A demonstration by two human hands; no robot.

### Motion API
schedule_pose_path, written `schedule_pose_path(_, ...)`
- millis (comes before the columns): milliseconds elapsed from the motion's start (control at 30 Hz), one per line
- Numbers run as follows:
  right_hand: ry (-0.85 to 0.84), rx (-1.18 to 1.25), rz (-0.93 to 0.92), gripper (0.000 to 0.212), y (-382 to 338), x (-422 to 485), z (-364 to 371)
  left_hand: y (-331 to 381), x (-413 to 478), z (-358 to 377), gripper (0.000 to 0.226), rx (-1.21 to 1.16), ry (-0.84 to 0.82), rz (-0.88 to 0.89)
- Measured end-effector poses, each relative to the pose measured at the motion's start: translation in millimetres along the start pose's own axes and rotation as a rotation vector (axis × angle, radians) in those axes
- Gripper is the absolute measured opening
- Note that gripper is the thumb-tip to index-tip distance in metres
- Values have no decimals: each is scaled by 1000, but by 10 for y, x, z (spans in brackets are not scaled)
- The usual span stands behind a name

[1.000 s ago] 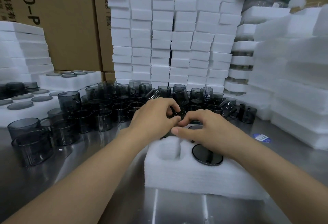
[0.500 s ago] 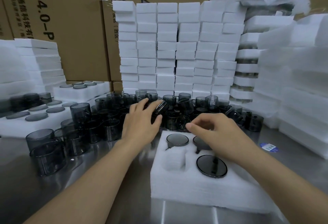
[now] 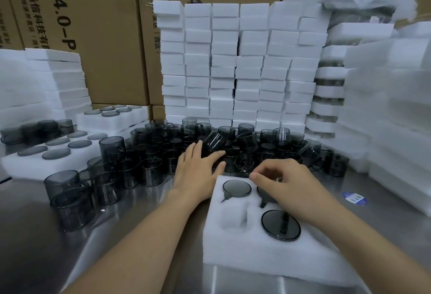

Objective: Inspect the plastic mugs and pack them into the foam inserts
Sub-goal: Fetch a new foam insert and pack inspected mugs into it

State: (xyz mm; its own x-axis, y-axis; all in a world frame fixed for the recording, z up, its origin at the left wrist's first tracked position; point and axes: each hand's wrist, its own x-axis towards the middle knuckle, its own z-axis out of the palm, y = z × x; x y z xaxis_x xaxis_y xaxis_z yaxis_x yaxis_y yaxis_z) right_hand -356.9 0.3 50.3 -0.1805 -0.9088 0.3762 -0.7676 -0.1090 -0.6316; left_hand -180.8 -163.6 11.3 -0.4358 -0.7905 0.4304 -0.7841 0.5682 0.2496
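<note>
Spread left hand [image 3: 198, 172] touches a mug [image 3: 214, 141] at the foam insert's [image 3: 256, 258] eleven o'clock; right hand [image 3: 286, 184] curls loosely, empty. Inspect before seating.

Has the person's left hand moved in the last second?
Yes. The left hand has slid left off the back of the foam insert and reached forward onto the loose mugs.

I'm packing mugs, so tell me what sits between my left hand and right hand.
Head view: one packed mug in the foam insert's far left pocket, between left hand and right hand.
</note>
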Motion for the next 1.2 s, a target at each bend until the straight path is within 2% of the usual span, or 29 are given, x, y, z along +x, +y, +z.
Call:
schedule_pose_path(100, -4, -12, -4, 15, -2, -8, -5, 49, 10, -74, 29, -79, 159, -3)
schedule_pose_path(167, -9, -28, 3, 14, -9, -14, 3, 104, 86, -169, 37, -154, 249, -76)
schedule_pose_path(233, -17, -44, 14, 14, -9, -8, 10, 160, 238, -240, 58, -163, 206, -178)
schedule_pose_path(300, -16, -49, 20, 14, 2, 5, 14, 209, 409, -266, 82, -73, 93, -241)
schedule_pose_path(367, -13, -49, 23, 14, 2, 13, 12, 227, 537, -239, 90, -8, 34, -276)
schedule_pose_path(433, -11, -53, 13, 15, 11, 10, 23, 211, 602, -187, 79, 54, 30, -291)
schedule_pose_path(500, -8, -75, -5, 16, 8, 10, 31, 194, 614, -168, 63, 94, 77, -300)
schedule_pose_path(567, 1, -95, -3, 16, -7, 6, 27, 212, 567, -227, 57, 79, 140, -317)
schedule_pose_path(667, 26, -110, -12, 14, -98, -53, -7, 324, 422, -457, 56, -98, 255, -340)
schedule_pose_path(733, 116, -74, -63, 11, -236, -114, -81, 469, 254, -688, 53, -387, 355, -319)
schedule_pose_path(833, 298, 187, -129, 12, -544, -220, -272, 741, -109, -1049, 62, -863, 487, -220)
schedule_pose_path(933, 409, 477, -148, 6, -896, -309, -450, 1010, -427, -1286, 63, -1116, 546, -59)
schedule_pose_path(967, 440, 566, -160, 12, -983, -339, -486, 1101, -523, -1354, 63, -1184, 541, 1)
schedule_pose_path(1067, 457, 715, -167, 32, -1174, -441, -491, 1354, -730, -1449, 60, -1212, 566, 148)
schedule_pose_path(1200, 444, 806, -190, 37, -1286, -561, -377, 1482, -872, -1452, 58, -1121, 684, 173)
